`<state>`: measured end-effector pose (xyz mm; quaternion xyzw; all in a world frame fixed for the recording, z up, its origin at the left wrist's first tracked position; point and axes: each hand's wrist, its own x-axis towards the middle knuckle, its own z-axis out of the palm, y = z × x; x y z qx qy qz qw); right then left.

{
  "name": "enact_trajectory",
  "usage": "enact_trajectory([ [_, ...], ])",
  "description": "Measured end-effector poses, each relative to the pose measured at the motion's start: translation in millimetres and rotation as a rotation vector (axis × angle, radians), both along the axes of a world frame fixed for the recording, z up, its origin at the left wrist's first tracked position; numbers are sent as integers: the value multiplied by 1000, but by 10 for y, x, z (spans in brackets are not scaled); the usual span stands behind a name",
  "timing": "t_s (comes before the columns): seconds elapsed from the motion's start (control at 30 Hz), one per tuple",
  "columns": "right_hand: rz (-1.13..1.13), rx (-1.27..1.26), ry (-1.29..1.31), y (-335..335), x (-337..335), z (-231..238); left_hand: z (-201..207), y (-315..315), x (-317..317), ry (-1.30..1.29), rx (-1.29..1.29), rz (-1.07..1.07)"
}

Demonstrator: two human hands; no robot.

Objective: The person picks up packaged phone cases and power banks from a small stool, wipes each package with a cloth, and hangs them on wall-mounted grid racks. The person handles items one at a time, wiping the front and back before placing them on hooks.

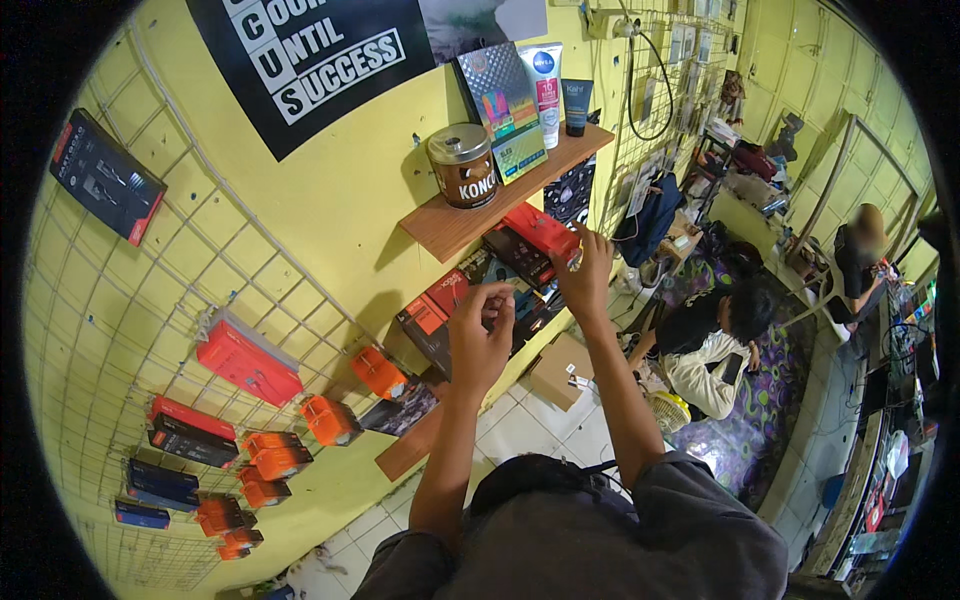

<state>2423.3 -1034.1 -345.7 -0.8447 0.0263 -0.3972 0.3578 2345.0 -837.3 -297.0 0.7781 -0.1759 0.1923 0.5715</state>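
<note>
Just under the upper wooden shelf, my right hand (588, 275) has its fingers and thumb closed about the right end of a red and black box (540, 229). Lower and further left, my left hand (484, 330) is raised with its fingers loosely curled. Nothing shows inside it. Behind the left hand stand other black and red boxes (432, 322), partly hidden by that hand and forearm.
The upper shelf (432, 232) holds a brown tin (463, 168), an upright colourful box (505, 115) and two tubes. Orange packages (330, 420) and boxed goods hang on a wire grid at left. A cardboard box (562, 372) lies on the tiles. Two people sit at right.
</note>
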Motion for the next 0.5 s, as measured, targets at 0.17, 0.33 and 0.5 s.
enact_trajectory([
  [0.17, 110, 74, -216, -103, -56, 226, 83, -50, 145, -111, 6, 30],
  [0.33, 487, 512, -154, -132, -373, 513, 329, -95, 219, -178, 26, 8],
  [0.5, 899, 721, -42, -206, -561, 793, 541, -131, 375, -305, 237, -89],
])
